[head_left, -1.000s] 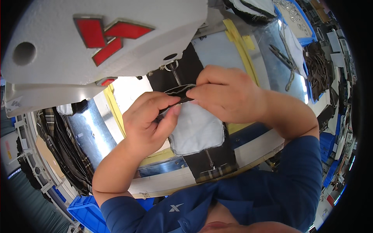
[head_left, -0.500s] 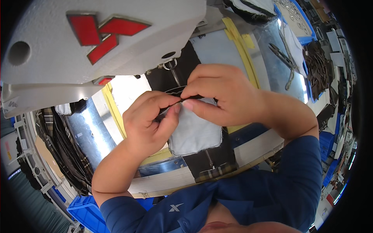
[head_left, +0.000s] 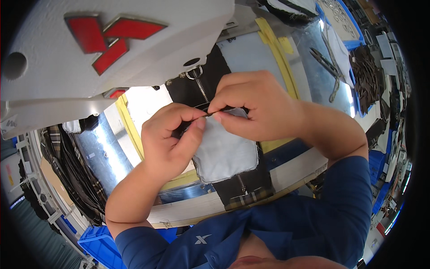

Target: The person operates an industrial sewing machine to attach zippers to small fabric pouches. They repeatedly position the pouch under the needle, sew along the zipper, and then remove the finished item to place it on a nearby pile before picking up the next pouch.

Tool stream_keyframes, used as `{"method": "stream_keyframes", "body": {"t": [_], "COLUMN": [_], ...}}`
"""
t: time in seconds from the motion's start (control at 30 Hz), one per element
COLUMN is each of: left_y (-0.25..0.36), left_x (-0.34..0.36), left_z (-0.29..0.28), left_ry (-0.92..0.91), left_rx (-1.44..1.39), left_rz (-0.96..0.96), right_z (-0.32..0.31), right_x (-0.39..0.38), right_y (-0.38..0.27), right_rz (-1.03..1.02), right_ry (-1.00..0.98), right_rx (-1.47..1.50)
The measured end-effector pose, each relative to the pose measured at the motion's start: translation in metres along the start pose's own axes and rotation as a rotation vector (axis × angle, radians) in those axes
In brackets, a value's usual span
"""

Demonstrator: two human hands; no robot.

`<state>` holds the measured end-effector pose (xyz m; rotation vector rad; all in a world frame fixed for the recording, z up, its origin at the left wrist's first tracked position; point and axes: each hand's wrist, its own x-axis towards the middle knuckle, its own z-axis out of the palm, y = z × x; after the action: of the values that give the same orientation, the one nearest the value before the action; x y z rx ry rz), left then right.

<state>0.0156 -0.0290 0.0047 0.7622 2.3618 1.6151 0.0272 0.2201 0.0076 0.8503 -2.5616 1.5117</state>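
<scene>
Frame centre: left hand [head_left: 172, 139] and right hand [head_left: 255, 107] both pinched shut on limp pale-grey fabric pocket piece [head_left: 226, 152], best gripped at its top edge.

1. Sewing machine head [head_left: 112, 54]: cut off by the upper edge.
2. Black fabric [head_left: 210, 89]: mostly covered by both hands and the grey patch [head_left: 226, 152].
3. Zipper [head_left: 202, 89]: lower run hidden behind the fingers.

A white machine housing [head_left: 112, 49] with red shapes looms above and left of the grip. Shiny metal tabletop [head_left: 96, 152] edged in yellow tape [head_left: 280, 49] spreads around it; blue bins [head_left: 96, 242] sit lower left, another [head_left: 347, 27] upper right.
</scene>
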Motion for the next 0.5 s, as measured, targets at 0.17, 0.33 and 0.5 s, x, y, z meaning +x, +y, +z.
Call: {"method": "stream_keyframes", "body": {"t": [0.17, 0.33, 0.5], "left_y": [-0.0015, 0.0008, 0.0032], "left_x": [0.0013, 0.0016, 0.0028], "left_z": [0.0027, 0.0020, 0.0018], "left_ry": [0.020, 0.011, 0.059], "left_rx": [-0.007, 0.041, 0.193], "left_rz": [0.009, 0.004, -0.067], "right_z": [0.0020, 0.0043, 0.0078], "right_x": [0.0009, 0.0018, 0.0033], "right_y": [0.0028, 0.0050, 0.0106], "right_rz": [0.023, 0.009, -0.028], "right_ry": [0.008, 0.003, 0.051], "right_rx": [0.048, 0.018, -0.097]}}
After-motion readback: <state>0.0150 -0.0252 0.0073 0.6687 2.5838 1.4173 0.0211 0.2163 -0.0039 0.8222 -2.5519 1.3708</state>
